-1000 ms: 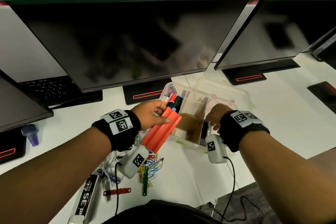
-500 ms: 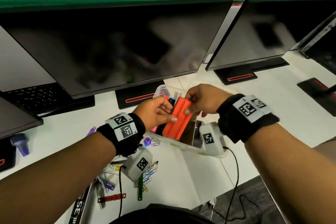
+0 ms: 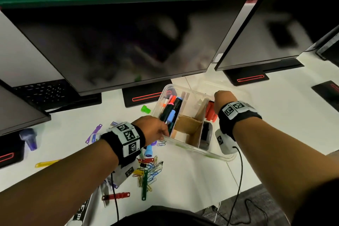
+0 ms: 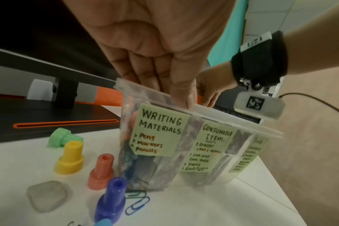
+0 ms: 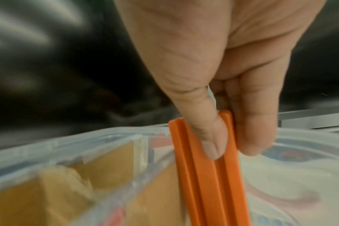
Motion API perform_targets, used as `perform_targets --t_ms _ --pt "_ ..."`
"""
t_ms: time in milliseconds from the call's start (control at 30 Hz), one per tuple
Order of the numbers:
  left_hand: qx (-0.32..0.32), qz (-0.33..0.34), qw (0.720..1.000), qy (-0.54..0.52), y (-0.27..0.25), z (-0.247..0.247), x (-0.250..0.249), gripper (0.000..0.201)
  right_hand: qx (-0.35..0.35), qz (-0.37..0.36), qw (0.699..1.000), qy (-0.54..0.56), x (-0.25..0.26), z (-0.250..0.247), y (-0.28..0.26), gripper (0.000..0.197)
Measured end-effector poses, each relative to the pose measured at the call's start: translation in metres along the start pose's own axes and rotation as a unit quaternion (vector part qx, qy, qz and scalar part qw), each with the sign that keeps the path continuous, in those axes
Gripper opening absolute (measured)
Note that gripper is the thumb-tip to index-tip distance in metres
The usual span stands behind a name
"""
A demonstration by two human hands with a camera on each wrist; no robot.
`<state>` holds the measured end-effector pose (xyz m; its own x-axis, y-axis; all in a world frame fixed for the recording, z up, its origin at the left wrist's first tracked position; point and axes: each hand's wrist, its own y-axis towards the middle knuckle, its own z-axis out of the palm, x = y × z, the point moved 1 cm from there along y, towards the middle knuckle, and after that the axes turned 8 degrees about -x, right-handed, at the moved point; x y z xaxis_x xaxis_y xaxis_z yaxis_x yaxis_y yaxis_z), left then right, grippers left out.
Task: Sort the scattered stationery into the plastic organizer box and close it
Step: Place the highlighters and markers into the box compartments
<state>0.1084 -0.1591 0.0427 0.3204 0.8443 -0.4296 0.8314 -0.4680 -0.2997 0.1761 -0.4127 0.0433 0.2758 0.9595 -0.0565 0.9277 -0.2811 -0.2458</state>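
The clear organizer box [image 3: 192, 147] stands open on the white desk, split by cardboard dividers. Its left compartment holds several markers [image 3: 170, 112]. My right hand [image 3: 220, 101] pinches a bundle of orange bars [image 3: 210, 113] between thumb and fingers. The bars hang upright in the box's right compartment. In the right wrist view my right hand [image 5: 232, 146] clamps the orange bars [image 5: 209, 183] beside the box's rim [image 5: 68, 140]. My left hand [image 3: 157, 130] is at the near left corner. In the left wrist view my left hand [image 4: 174, 94] rests straight fingers on the box's rim [image 4: 213, 116].
The box's clear lid [image 3: 234, 86] lies behind it to the right. A heap of paper clips [image 3: 150, 169], a red strip [image 3: 117, 195] and a green strip [image 3: 144, 185] lie near me. Coloured caps [image 4: 70, 159] stand left of the box. Monitors [image 3: 128, 42] wall off the back.
The orange bars passed from my left hand to my right, which carried them right and down into the box. My left hand dropped to the box's near rim.
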Motion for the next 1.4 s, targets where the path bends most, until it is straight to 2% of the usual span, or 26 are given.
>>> perform_targets --t_ms 67,167,267,367,467,733,800,867,933,1000,1100,1200,1267,1400 --pt "-0.003 -0.001 1.0 -0.006 0.001 0.001 0.001 0.022 -0.001 -0.015 1.0 -0.006 0.003 0.005 -0.003 0.036" --pt "-0.001 -0.004 1.0 -0.018 0.001 0.001 0.001 0.021 0.012 -0.002 1.0 -0.022 0.001 0.009 -0.004 0.02" --pt "-0.003 -0.009 1.0 -0.028 0.003 0.001 0.001 0.02 0.029 -0.025 0.998 -0.043 0.003 0.006 0.0 0.022" --pt "0.0 -0.01 1.0 -0.027 0.003 0.002 0.001 0.021 0.062 -0.064 0.99 -0.11 0.005 -0.002 0.001 0.028" --pt "0.0 -0.01 1.0 -0.021 0.002 0.001 0.001 0.021 0.064 -0.075 0.988 -0.123 0.003 -0.002 0.004 0.022" --pt "-0.01 0.013 1.0 -0.021 -0.003 0.002 0.0 0.024 -0.032 -0.013 0.999 -0.024 0.004 0.001 0.004 0.018" --pt "-0.039 0.031 0.998 -0.031 -0.01 0.0 0.006 0.026 -0.066 -0.017 0.997 -0.028 0.006 -0.005 0.0 0.013" --pt "-0.1 0.036 0.993 -0.059 -0.02 -0.004 0.018 0.026 -0.093 -0.032 0.995 -0.034 0.013 -0.02 -0.003 0.014" --pt "-0.149 0.004 0.986 -0.069 -0.031 -0.011 0.038 0.026 -0.109 -0.043 0.993 -0.021 0.031 -0.039 -0.01 0.026" --pt "-0.163 -0.052 0.984 -0.056 -0.042 -0.019 0.061 0.025 -0.123 -0.073 0.989 0.024 0.061 -0.055 -0.023 0.028" --pt "-0.101 -0.137 0.985 0.003 -0.06 -0.022 0.101 0.024 -0.117 -0.181 0.97 0.108 0.117 -0.058 -0.057 0.021" --pt "-0.001 -0.204 0.978 0.052 -0.084 -0.008 0.134 0.024 -0.059 -0.292 0.944 0.145 0.168 -0.036 -0.101 0.013" --pt "0.052 -0.225 0.969 0.083 -0.101 0.003 0.145 0.028 -0.003 -0.362 0.923 0.131 0.197 -0.011 -0.126 0.016" --pt "0.115 -0.256 0.953 0.116 -0.134 0.027 0.152 0.053 0.096 -0.472 0.875 0.053 0.234 0.047 -0.166 0.026"
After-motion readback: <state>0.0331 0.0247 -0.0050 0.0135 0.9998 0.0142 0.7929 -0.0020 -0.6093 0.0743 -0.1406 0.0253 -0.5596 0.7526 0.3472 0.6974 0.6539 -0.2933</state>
